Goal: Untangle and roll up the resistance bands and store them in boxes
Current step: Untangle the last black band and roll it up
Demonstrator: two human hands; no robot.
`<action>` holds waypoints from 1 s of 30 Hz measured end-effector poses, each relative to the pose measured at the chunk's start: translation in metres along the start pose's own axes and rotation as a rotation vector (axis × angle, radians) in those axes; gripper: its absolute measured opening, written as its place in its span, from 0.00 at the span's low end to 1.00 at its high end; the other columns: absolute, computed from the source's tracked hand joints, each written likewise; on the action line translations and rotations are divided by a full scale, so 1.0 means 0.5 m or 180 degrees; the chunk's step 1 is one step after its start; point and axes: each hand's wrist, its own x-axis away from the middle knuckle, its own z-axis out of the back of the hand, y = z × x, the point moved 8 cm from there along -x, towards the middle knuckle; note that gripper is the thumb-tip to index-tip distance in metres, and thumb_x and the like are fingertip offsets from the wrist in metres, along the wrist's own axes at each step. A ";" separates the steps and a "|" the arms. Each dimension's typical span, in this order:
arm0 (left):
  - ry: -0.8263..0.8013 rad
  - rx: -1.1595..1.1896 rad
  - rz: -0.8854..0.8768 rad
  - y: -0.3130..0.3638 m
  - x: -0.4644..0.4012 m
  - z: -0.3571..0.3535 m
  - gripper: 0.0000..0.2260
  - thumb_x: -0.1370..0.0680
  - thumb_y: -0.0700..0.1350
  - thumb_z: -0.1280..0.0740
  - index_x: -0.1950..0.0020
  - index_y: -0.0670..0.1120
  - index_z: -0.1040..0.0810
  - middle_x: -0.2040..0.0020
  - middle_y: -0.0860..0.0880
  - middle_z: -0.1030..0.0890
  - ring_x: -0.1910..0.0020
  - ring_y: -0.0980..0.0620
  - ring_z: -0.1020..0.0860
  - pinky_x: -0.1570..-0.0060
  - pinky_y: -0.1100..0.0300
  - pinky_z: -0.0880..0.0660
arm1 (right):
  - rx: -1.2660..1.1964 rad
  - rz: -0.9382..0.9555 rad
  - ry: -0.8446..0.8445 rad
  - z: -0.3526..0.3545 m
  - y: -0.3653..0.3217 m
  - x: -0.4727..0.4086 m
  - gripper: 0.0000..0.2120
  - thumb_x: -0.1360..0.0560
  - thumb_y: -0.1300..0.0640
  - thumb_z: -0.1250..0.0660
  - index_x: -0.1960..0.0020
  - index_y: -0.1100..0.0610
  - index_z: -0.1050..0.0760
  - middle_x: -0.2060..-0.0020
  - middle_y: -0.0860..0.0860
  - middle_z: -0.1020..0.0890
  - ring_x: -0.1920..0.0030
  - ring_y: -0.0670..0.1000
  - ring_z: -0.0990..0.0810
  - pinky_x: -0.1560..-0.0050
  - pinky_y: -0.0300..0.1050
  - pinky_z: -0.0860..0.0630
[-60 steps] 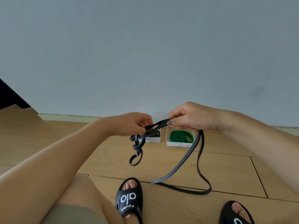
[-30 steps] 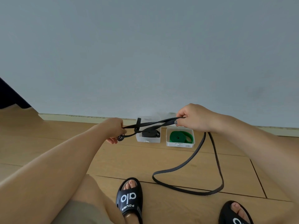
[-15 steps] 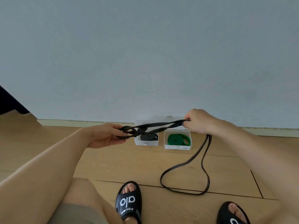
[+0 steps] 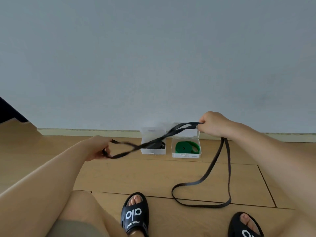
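Sandals point(image 4: 134, 214) down at six o'clock, black with white lettering, planted on the wooden floor point(image 4: 136, 175), a second one peeking in at five. Just beyond them the black resistance band point(image 4: 201, 182) trails a long slack loop across the boards at four o'clock. Up from there, the left hand point(image 4: 97, 147) at nine o'clock pinches one end of the band, fingers curled round the strap. The band runs twisted and crossed through the air toward two o'clock, where the right hand point(image 4: 212, 124) grips it in a closed fist, the loop dropping from under that fist. Farther back, at twelve o'clock, two small white boxes sit side by side against the skirting: the left box point(image 4: 153, 151) holds something dark, the right box point(image 4: 186, 153) holds a rolled green band point(image 4: 187, 147). Behind it all, a plain grey wall point(image 4: 153, 57).
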 end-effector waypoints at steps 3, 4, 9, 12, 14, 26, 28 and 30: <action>0.0005 -0.1297 -0.0032 0.020 0.010 -0.022 0.15 0.16 0.46 0.38 0.36 0.35 0.27 0.41 0.38 0.20 0.53 0.45 0.16 0.58 0.50 0.16 | -0.0096 0.0226 -0.0039 -0.003 -0.031 0.005 0.13 0.20 0.57 0.34 0.61 0.61 0.25 0.69 0.53 0.30 0.68 0.51 0.33 0.67 0.45 0.38; -0.0019 -0.1796 -0.0075 0.031 0.018 -0.031 0.19 0.16 0.49 0.38 0.30 0.37 0.31 0.36 0.39 0.22 0.48 0.44 0.17 0.56 0.50 0.17 | -0.0116 0.0327 -0.0082 -0.006 -0.046 0.009 0.13 0.19 0.57 0.34 0.60 0.62 0.23 0.69 0.53 0.29 0.67 0.51 0.33 0.66 0.45 0.38; -0.0458 -0.2213 -0.1062 0.124 0.063 -0.131 0.28 0.18 0.54 0.35 0.20 0.53 0.39 0.31 0.48 0.25 0.36 0.47 0.24 0.36 0.52 0.28 | 0.0032 0.0809 -0.0264 -0.033 -0.107 0.033 0.12 0.17 0.53 0.36 0.56 0.57 0.20 0.64 0.53 0.21 0.65 0.51 0.27 0.63 0.46 0.32; -0.0903 -0.1565 -0.1824 0.194 0.130 -0.194 0.27 0.20 0.52 0.31 0.23 0.61 0.35 0.30 0.53 0.25 0.32 0.53 0.25 0.33 0.55 0.28 | 0.0171 0.0925 -0.0309 -0.038 -0.126 0.047 0.12 0.17 0.53 0.37 0.59 0.48 0.24 0.62 0.50 0.20 0.65 0.50 0.25 0.63 0.45 0.30; -0.1102 -0.1292 -0.2206 0.234 0.174 -0.222 0.26 0.20 0.50 0.30 0.23 0.61 0.33 0.30 0.56 0.25 0.32 0.58 0.26 0.36 0.60 0.29 | 0.0186 0.0986 -0.0285 -0.032 -0.136 0.054 0.13 0.17 0.53 0.36 0.60 0.47 0.25 0.62 0.49 0.20 0.64 0.50 0.25 0.63 0.44 0.30; -0.1000 -0.0799 -0.2664 0.279 0.221 -0.236 0.03 0.19 0.47 0.31 0.46 0.51 0.20 0.48 0.54 0.15 0.47 0.58 0.17 0.43 0.59 0.25 | -0.0121 0.1130 -0.0208 -0.004 -0.154 0.077 0.12 0.17 0.53 0.34 0.58 0.55 0.21 0.67 0.49 0.24 0.67 0.46 0.30 0.66 0.39 0.37; -0.1019 -0.0830 -0.2613 0.276 0.221 -0.233 0.04 0.18 0.46 0.33 0.45 0.52 0.20 0.49 0.53 0.15 0.45 0.54 0.19 0.40 0.56 0.24 | -0.0171 0.1111 -0.0251 -0.002 -0.153 0.079 0.12 0.17 0.53 0.33 0.60 0.51 0.22 0.68 0.47 0.26 0.69 0.44 0.30 0.68 0.36 0.38; -0.1034 -0.0781 -0.2529 0.274 0.221 -0.231 0.06 0.17 0.43 0.36 0.44 0.51 0.20 0.50 0.50 0.16 0.45 0.50 0.19 0.37 0.52 0.24 | -0.0236 0.1133 -0.0305 -0.003 -0.154 0.080 0.13 0.18 0.52 0.33 0.61 0.48 0.23 0.69 0.45 0.26 0.71 0.41 0.30 0.70 0.33 0.36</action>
